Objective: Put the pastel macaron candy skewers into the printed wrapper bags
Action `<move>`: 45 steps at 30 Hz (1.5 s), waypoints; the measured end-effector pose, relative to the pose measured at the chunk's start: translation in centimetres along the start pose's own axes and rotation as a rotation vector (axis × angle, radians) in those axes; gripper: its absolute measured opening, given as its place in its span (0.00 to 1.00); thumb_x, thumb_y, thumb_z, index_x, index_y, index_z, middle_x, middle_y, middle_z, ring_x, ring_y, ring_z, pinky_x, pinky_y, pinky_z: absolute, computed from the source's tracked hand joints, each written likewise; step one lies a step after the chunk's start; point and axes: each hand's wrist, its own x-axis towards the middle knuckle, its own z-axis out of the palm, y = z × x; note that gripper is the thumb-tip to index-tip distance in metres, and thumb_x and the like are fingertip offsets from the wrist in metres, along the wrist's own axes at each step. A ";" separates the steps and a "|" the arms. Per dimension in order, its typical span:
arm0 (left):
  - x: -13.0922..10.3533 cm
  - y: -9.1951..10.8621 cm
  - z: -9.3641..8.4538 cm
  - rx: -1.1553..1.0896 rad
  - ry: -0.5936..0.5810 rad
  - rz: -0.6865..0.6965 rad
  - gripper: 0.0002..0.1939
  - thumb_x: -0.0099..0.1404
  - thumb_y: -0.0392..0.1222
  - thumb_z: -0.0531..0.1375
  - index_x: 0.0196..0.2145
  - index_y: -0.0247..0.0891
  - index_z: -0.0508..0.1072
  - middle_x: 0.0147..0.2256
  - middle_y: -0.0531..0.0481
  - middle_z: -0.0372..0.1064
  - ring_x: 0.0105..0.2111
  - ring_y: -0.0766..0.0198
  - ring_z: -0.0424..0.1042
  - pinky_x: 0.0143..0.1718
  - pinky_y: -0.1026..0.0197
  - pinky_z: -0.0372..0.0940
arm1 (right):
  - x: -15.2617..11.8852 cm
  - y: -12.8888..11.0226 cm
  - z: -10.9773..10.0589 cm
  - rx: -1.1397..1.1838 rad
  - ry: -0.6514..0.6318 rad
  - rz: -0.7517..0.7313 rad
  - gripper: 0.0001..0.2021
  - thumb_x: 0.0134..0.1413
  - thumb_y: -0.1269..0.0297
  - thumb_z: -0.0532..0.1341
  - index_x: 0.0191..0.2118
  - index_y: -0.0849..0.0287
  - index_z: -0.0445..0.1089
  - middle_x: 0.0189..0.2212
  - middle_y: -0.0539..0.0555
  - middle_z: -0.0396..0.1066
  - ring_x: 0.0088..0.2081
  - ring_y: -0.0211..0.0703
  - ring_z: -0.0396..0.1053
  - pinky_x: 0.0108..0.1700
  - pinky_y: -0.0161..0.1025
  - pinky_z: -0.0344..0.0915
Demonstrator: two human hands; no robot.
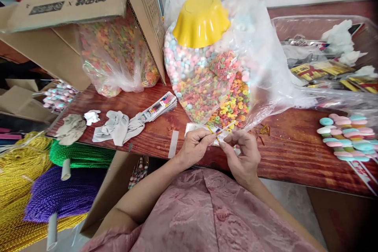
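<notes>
My left hand (195, 145) and my right hand (243, 153) meet at the table's front edge, fingertips pinched close together. Between them is a thin gold twist tie (210, 129), crossing a slim white stick (229, 125). How the tie runs round the stick is partly hidden by my fingers. Beneath my hands lies a white paper or wrapper (191, 126). More loose gold ties (264, 129) rest just right of my right hand. Behind them stands a large clear bag of ring-shaped and pastel candies (189, 98), with a yellow scalloped bowl (202, 19) on top.
An open cardboard box (147, 19) holds another candy bag (118, 55) at the left. Grey cloth (115, 128) and a stack of printed wrappers (159, 106) lie nearby. Candy skewers (348, 136) and a clear plastic bin (319, 21) are at the right. Coloured cords (65, 193) hang lower left.
</notes>
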 end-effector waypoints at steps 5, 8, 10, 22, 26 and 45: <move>0.1 0.7 -0.1 0.078 -0.014 0.077 0.18 0.66 0.46 0.57 0.20 0.36 0.65 0.22 0.54 0.59 0.25 0.69 0.58 0.31 0.64 0.55 | 1.0 0.5 -0.2 0.292 -0.251 0.349 0.09 0.52 0.60 0.66 0.26 0.58 0.71 0.24 0.49 0.70 0.28 0.37 0.66 0.32 0.36 0.65; 0.0 1.2 -0.2 -0.004 -0.130 -0.084 0.20 0.63 0.50 0.59 0.19 0.36 0.66 0.20 0.55 0.59 0.21 0.71 0.58 0.24 0.65 0.54 | 3.0 1.6 -1.0 0.454 -0.512 0.471 0.15 0.45 0.52 0.69 0.24 0.59 0.71 0.22 0.49 0.70 0.25 0.37 0.65 0.30 0.37 0.64; -0.2 1.5 -0.4 -0.168 -0.280 -0.284 0.20 0.59 0.53 0.62 0.20 0.35 0.67 0.18 0.55 0.60 0.17 0.73 0.58 0.19 0.67 0.53 | 4.3 1.9 -2.0 0.470 -0.737 0.461 0.19 0.44 0.48 0.69 0.21 0.59 0.70 0.19 0.48 0.67 0.22 0.36 0.62 0.27 0.36 0.60; 0.6 0.6 -1.5 -0.507 -0.910 -0.748 0.15 0.46 0.45 0.72 0.23 0.30 0.76 0.16 0.49 0.70 0.11 0.67 0.65 0.08 0.69 0.57 | 5.9 -2.8 -5.0 -0.055 -0.827 -0.998 0.11 0.66 0.72 0.51 0.43 0.63 0.70 0.27 0.54 0.68 0.30 0.40 0.58 0.34 0.41 0.58; 0.8 0.9 -1.3 -0.433 -1.048 -0.730 0.17 0.49 0.48 0.72 0.24 0.29 0.77 0.18 0.48 0.72 0.12 0.67 0.65 0.10 0.69 0.58 | 6.0 -2.4 -4.8 -0.014 -0.891 -0.975 0.12 0.67 0.71 0.49 0.38 0.61 0.69 0.27 0.53 0.66 0.30 0.40 0.57 0.34 0.41 0.57; -1.2 7.7 -0.3 0.937 -0.874 0.828 0.06 0.65 0.38 0.58 0.33 0.40 0.75 0.33 0.48 0.73 0.32 0.60 0.68 0.39 0.55 0.63 | 6.6 -2.0 -3.6 0.015 -0.788 0.074 0.13 0.61 0.64 0.51 0.24 0.57 0.58 0.21 0.47 0.57 0.25 0.35 0.55 0.28 0.35 0.52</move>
